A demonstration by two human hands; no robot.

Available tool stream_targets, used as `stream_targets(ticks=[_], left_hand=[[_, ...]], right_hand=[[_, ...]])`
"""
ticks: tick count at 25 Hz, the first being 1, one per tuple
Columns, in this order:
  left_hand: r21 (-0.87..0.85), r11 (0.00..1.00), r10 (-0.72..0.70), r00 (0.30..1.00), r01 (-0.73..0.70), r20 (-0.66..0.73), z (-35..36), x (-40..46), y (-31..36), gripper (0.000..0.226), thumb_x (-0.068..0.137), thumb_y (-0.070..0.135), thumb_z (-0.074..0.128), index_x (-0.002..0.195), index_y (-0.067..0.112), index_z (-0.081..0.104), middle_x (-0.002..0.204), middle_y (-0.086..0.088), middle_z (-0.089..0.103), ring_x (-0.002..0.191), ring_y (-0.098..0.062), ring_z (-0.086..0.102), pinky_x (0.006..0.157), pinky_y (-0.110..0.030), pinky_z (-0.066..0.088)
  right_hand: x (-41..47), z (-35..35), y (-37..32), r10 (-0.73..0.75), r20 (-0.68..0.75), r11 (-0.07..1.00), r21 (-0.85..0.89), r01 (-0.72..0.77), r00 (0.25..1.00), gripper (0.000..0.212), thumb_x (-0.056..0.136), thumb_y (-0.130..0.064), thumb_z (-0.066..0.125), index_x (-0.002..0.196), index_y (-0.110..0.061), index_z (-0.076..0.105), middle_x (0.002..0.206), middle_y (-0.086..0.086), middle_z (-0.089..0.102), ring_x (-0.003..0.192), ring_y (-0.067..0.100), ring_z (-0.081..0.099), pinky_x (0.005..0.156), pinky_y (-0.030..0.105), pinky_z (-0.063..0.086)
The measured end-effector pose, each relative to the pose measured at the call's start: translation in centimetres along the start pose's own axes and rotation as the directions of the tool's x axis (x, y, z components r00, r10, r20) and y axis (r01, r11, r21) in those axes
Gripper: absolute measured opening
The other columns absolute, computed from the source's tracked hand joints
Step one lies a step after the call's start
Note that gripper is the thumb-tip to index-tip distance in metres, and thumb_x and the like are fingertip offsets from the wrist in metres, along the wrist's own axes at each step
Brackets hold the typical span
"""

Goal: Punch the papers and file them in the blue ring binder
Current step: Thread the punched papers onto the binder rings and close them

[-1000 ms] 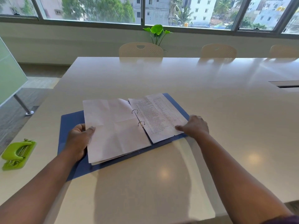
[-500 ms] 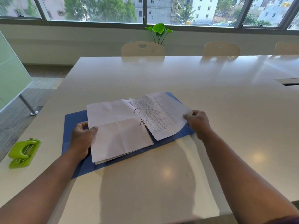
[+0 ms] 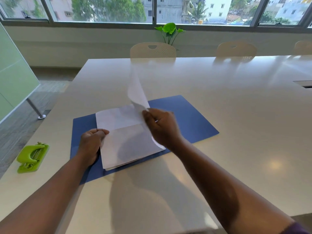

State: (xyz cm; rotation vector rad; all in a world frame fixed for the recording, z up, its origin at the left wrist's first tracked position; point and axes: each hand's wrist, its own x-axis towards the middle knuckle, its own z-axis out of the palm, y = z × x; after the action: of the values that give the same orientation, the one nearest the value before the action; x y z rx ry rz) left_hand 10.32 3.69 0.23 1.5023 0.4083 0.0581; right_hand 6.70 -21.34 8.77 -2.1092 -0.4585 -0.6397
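The blue ring binder [image 3: 189, 115] lies open and flat on the tabletop [image 3: 236, 132], towards its near-left corner, with the stack of papers [image 3: 128, 142] resting on the binder's left half. The left hand [image 3: 91, 146] sits at the stack's left edge, its fingers [image 3: 101, 132] curled onto the paper margin, probably to keep the filed sheets from sliding or lifting while another page comes over. The right hand [image 3: 162, 127] pinches 1 sheet [image 3: 136, 92] between thumb and fingers by its lower edge; the sheet stands nearly upright above the middle of the binder, blurred, so it looks to be mid-swing. The rings are hidden behind that hand, so whether the sheet is threaded on them cannot be told here. The green hole punch [image 3: 31, 157] sits well apart, by the left edge of the tabletop, and looks finished with.

Compared with 0.5 s ago, the printed page that lay flat on the binder's right half, under the right hand, has been raised and is turning towards the left stack, leaving the right cover bare. The left hand has barely shifted.
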Motion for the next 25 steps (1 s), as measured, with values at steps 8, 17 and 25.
stream_targets(ticks=[8, 17, 25], left_hand=[[-0.103, 0.994, -0.035, 0.997, 0.042, 0.067, -0.5, 0.0, 0.2, 0.064, 0.097, 0.065, 0.046, 0.107, 0.008, 0.074, 0.106, -0.02, 0.076, 0.098, -0.036, 0.073, 0.088, -0.049, 0.056], [-0.132, 0.991, -0.017, 1.0, 0.016, -0.009, 0.1, -0.8, 1.0, 0.033, 0.099, 0.044, 0.062, 0.092, 0.011, 0.066, 0.097, -0.013, 0.075, 0.088, -0.032, 0.073, 0.082, -0.045, 0.058], [0.035, 0.999, -0.032, 0.991, 0.036, -0.131, 0.1, 0.0, 0.3, 0.02, 0.089, 0.011, 0.069, 0.083, 0.014, 0.05, 0.092, -0.013, 0.064, 0.086, -0.032, 0.065, 0.077, -0.049, 0.057]], right_hand=[[-3.4, 6.8, -1.6, -0.129, 0.423, 0.977, -0.1, 0.188, 0.897, 0.035, 0.106, -0.032, 0.049, 0.083, -0.013, 0.067, 0.074, 0.001, 0.067, 0.06, 0.018, 0.057, 0.057, 0.036, 0.052], [-4.3, 5.8, 1.3, 0.097, 0.377, 0.98, -0.2, -0.022, 0.921, 0.048, 0.096, -0.059, 0.056, 0.12, -0.02, 0.072, 0.121, -0.002, 0.074, 0.11, 0.017, 0.065, 0.094, 0.039, 0.052], [-4.8, 5.0, 6.2, 0.337, 0.339, 0.875, -0.457, -0.159, 0.879, 0.061, 0.097, -0.062, 0.047, 0.147, -0.026, 0.05, 0.162, -0.001, 0.036, 0.148, 0.025, 0.028, 0.113, 0.048, 0.028]])
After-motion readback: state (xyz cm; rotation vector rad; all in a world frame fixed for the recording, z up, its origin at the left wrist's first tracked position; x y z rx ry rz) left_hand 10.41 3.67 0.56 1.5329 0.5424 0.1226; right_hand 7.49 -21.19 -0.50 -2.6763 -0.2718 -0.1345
